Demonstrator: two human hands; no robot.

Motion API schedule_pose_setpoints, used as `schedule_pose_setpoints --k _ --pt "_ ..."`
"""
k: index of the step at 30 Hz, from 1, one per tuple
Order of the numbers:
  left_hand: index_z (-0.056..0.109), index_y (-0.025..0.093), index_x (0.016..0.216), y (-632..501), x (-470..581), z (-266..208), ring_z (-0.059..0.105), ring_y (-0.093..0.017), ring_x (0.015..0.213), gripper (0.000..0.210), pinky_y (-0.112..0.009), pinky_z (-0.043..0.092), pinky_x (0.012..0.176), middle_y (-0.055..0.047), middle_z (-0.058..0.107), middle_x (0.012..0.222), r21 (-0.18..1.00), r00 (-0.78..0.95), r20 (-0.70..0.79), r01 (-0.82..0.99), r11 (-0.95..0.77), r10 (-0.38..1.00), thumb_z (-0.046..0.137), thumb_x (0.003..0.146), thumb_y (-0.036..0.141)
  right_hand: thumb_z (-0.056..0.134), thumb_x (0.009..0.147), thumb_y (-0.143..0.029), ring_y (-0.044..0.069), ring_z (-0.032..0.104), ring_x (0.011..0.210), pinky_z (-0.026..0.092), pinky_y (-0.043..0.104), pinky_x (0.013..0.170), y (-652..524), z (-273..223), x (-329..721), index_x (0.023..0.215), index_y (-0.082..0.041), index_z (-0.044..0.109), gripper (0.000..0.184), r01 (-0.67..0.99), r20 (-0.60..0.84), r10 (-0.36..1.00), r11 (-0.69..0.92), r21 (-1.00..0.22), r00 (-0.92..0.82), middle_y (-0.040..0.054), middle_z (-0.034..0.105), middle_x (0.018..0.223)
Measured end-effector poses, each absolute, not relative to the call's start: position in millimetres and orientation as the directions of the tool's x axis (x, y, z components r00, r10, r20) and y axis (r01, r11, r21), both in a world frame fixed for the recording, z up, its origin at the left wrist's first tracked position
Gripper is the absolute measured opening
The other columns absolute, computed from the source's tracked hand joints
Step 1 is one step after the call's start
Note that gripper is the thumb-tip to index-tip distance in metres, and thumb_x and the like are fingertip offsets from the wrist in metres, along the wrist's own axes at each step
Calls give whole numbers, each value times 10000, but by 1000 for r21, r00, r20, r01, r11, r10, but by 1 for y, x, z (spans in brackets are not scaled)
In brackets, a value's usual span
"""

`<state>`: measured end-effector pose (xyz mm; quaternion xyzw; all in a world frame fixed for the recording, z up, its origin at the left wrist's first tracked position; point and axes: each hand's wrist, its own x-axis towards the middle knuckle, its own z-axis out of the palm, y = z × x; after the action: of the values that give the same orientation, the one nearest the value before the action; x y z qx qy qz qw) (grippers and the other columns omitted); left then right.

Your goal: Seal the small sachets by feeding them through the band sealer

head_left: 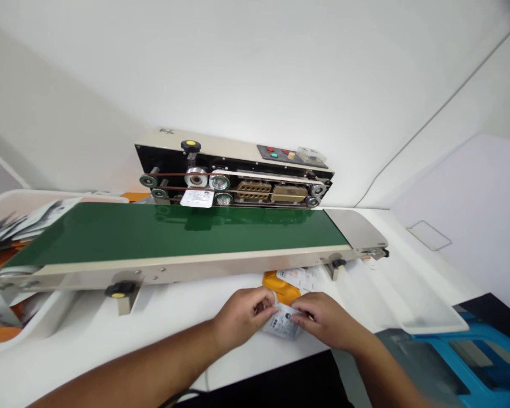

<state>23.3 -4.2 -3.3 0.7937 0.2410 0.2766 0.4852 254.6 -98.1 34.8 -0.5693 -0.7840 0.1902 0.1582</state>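
Note:
Between my two hands is a small white printed packet (283,324), held over the front of the white table. My left hand (244,317) pinches its upper left corner between thumb and finger. At the upper right corner, my right hand (325,320) grips the same packet, thumb across its printed face. Just behind them lie an orange packet (280,288) and a white printed packet (300,277), partly under the conveyor's front edge. Another white packet (198,198) hangs from the rollers of the band sealing machine (238,164), above the green conveyor belt (187,232).
On the left, a white bin (55,323) holds several white and orange packets under the belt's end. A long white tray (433,317) lies at the right. Below it stands a blue plastic crate or stool (484,362). Black-knobbed supports (122,292) stick out under the conveyor.

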Motion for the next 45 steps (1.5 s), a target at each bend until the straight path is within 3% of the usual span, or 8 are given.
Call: schedule_pose_setpoints --k 4,7,10,15,25,37,42,45 --pt "602 202 973 -5 21 -1 560 -122 620 80 -217 432 599 16 681 769 899 746 249 59 -433 618 608 915 256 621 969 -339 168 612 661 419 262 621 -86 73 276 807 -236 731 221 786 -50 935 266 -558 -352 -5 694 722" --pt "580 208 1064 -3 20 -1 582 -132 647 155 -230 447 616 5 696 817 892 726 269 61 -449 633 589 911 236 657 934 -360 155 605 644 445 249 590 -66 99 309 870 -221 748 178 670 120 993 90 -737 -2 5 699 744" --pt "573 210 1090 -3 19 0 592 -135 656 172 -238 453 623 2 698 836 886 723 277 64 -460 633 573 920 235 712 866 -373 120 556 594 434 218 533 -37 114 347 937 -200 732 188 439 371 784 141 -887 498 0 663 719" --pt "585 210 1066 -4 19 -2 588 -132 642 150 -238 451 609 4 695 822 870 734 303 47 -490 608 576 918 233 776 721 -296 79 501 515 389 165 431 1 118 387 891 -167 700 226 202 299 563 228 -952 771 -26 604 634" --pt "598 201 1014 -4 19 -2 576 -130 637 108 -233 445 598 -4 687 819 852 750 314 48 -521 582 568 914 226 802 687 -173 83 541 496 493 158 439 25 119 372 868 -145 721 200 -23 10 821 28 -999 570 -7 617 599" --pt "626 199 924 -4 18 2 597 -134 657 69 -246 466 631 -11 690 828 827 754 326 65 -558 570 563 914 226 785 792 -338 110 540 565 422 185 439 31 121 337 1039 -166 740 304 229 139 790 -2 -973 597 33 687 744" --pt "644 213 916 -2 19 -1 650 -182 790 61 -296 517 742 -16 719 860 745 769 340 131 -654 541 584 925 223 631 934 -291 210 617 848 530 336 724 -31 92 294 1102 -204 731 214 850 757 532 121 -513 381 89 694 996" --pt "667 220 1121 1 22 -5 653 -271 1099 234 -409 520 969 -66 737 1148 652 815 302 201 -731 494 670 888 243 585 938 -167 195 615 724 522 340 673 -67 56 269 1044 -194 727 179 875 782 621 407 -263 -54 65 690 830"
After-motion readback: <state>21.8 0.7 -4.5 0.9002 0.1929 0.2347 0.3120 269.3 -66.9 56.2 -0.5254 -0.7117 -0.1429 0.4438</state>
